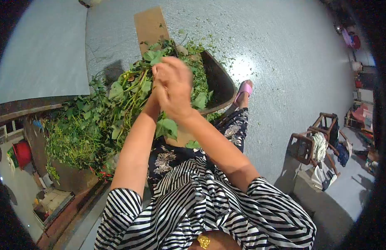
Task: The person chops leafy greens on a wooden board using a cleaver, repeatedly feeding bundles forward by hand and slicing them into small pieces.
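My left hand [160,92] and my right hand [176,79] are pressed together above a heap of leafy green vines [128,89]. The right hand's fingers are curled and blurred by motion, overlapping the left. Whatever lies between the hands is hidden. Broad green leaves poke out just beyond them, and a large leaf [166,127] hangs below the wrists. Directly under the hands, a dark basin [220,81] holds cut green pieces. A tan board [152,27] stretches forward from the basin's far side.
More vines [72,137] are heaped at the left. Leaf scraps lie scattered across the grey floor [280,62]. At the right, a wooden stool [303,148] carries cloths. My foot in a pink slipper [245,89] rests beside the basin. A red bucket [22,154] stands far left.
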